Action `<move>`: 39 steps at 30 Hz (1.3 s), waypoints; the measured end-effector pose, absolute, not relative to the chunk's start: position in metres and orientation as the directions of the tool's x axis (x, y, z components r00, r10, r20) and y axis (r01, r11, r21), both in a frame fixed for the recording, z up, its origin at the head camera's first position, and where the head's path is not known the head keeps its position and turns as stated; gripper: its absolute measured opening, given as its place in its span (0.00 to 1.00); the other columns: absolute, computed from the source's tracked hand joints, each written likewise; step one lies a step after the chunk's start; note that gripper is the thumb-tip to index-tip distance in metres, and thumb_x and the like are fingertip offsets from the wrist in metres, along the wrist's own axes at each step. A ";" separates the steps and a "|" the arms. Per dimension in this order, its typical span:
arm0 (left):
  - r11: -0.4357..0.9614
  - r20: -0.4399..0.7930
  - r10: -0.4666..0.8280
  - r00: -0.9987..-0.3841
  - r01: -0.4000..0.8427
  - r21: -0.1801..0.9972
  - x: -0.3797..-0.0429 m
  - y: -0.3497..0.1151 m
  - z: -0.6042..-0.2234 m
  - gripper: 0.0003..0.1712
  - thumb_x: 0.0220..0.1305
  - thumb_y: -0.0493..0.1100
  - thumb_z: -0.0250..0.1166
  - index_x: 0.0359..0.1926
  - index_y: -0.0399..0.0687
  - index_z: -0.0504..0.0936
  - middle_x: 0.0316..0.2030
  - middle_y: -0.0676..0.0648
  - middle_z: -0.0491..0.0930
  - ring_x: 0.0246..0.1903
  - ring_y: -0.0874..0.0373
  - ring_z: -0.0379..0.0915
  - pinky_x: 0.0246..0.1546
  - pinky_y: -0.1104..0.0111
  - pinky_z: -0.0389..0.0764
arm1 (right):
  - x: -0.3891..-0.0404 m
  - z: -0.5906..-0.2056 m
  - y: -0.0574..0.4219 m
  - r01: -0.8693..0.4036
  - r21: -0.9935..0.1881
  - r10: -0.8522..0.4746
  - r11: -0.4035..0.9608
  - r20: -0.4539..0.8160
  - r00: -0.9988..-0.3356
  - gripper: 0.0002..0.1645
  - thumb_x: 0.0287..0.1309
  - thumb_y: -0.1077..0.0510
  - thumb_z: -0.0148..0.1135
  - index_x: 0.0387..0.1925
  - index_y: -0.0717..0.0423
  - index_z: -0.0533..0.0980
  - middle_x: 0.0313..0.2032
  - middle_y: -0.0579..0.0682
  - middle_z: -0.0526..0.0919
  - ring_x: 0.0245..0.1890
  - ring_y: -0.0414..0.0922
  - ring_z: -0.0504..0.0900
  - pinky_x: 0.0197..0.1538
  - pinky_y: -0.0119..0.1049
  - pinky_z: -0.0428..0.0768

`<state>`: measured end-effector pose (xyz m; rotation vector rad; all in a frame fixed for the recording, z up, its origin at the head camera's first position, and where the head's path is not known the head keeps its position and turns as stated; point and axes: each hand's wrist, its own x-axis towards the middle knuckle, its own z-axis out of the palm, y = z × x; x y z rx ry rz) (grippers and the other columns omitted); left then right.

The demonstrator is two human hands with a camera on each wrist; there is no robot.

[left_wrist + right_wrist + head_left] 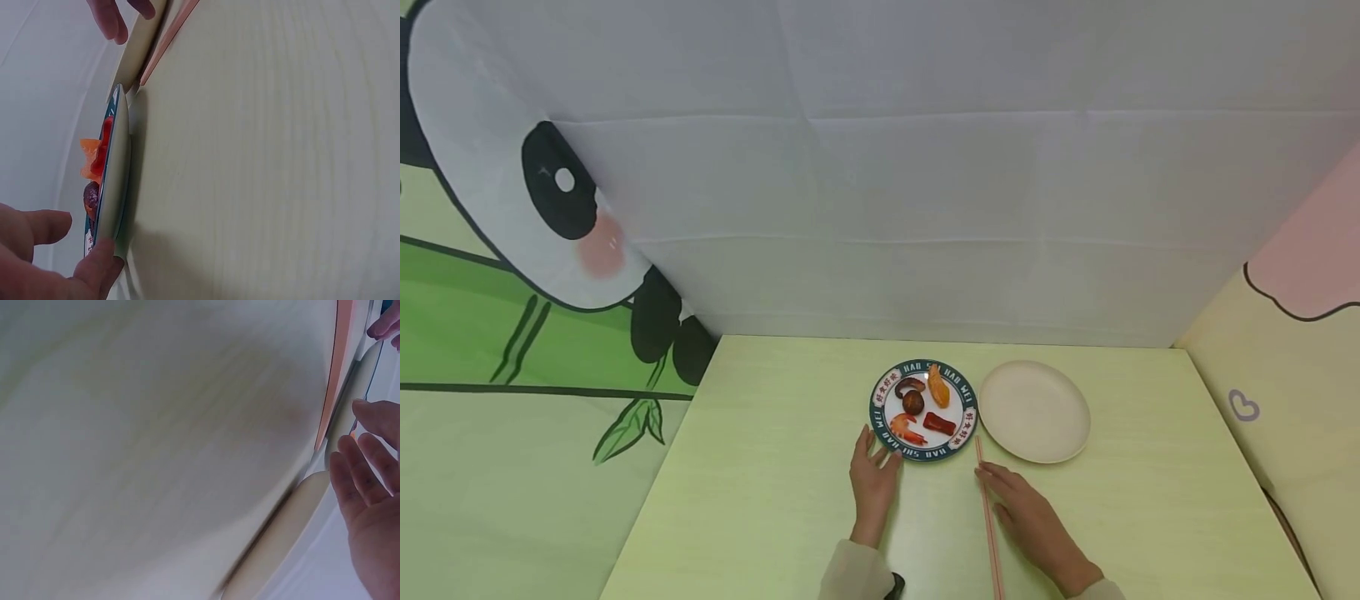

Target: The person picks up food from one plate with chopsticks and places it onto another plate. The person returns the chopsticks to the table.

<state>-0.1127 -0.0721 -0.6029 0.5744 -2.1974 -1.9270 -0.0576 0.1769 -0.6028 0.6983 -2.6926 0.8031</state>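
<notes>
In the head view, my left hand (874, 483) is at the near left rim of a blue-bordered plate (881, 433), fingers extended and touching the edge. Toy foods lie on this plate: a shrimp (908, 428), a round brown piece (913, 402), a dark curved piece (909, 386), a red strip (939, 423) and an orange-yellow piece (937, 388). The left wrist view shows fingertips (95, 265) against the plate's side. My right hand (1026, 508) hovers with loosely extended fingers by pink chopsticks (989, 525), fingertips overlapping them in the head view; its palm holds nothing.
A plain cream plate (1035, 412) stands right beside the blue-bordered one. Both plates and the chopsticks are on a pale yellow-green table (760, 467). A white cloth wall (925, 183) rises behind the table, with printed cloth at the left and right sides.
</notes>
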 end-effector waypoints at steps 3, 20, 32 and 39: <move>0.093 -0.111 -0.395 -0.912 -0.160 0.983 -0.114 -0.072 -0.603 0.43 0.60 0.26 0.70 0.75 0.25 0.63 0.70 0.23 0.69 0.57 0.29 0.80 0.56 0.47 0.86 | -0.059 -0.605 0.176 -0.521 -0.443 -0.390 0.730 0.357 -0.849 0.37 0.48 0.74 0.79 0.62 0.57 0.82 0.64 0.52 0.82 0.62 0.53 0.82 0.60 0.51 0.85; 0.115 -0.111 -0.437 -0.893 -0.178 0.977 -0.119 -0.068 -0.606 0.42 0.57 0.23 0.68 0.74 0.25 0.66 0.66 0.25 0.74 0.48 0.34 0.86 0.49 0.50 0.89 | -0.067 -0.604 0.176 -0.582 -0.353 -0.475 0.732 0.348 -0.809 0.26 0.53 0.74 0.75 0.54 0.56 0.86 0.60 0.53 0.85 0.57 0.52 0.85 0.57 0.49 0.87; 0.165 -0.092 -0.448 -0.889 -0.184 0.969 -0.121 -0.068 -0.609 0.40 0.56 0.23 0.70 0.71 0.25 0.70 0.62 0.27 0.77 0.43 0.38 0.88 0.44 0.52 0.90 | -0.071 -0.610 0.179 -0.650 -0.304 -0.539 0.696 0.376 -0.754 0.19 0.52 0.71 0.76 0.46 0.56 0.89 0.55 0.53 0.87 0.51 0.51 0.87 0.52 0.45 0.88; 0.186 -0.088 -0.446 -0.891 -0.188 0.964 -0.121 -0.068 -0.610 0.38 0.55 0.23 0.70 0.70 0.27 0.73 0.61 0.27 0.78 0.41 0.40 0.88 0.41 0.55 0.90 | -0.074 -0.610 0.181 -0.669 -0.297 -0.571 0.681 0.356 -0.740 0.14 0.54 0.69 0.75 0.43 0.56 0.90 0.52 0.52 0.87 0.51 0.49 0.87 0.52 0.43 0.89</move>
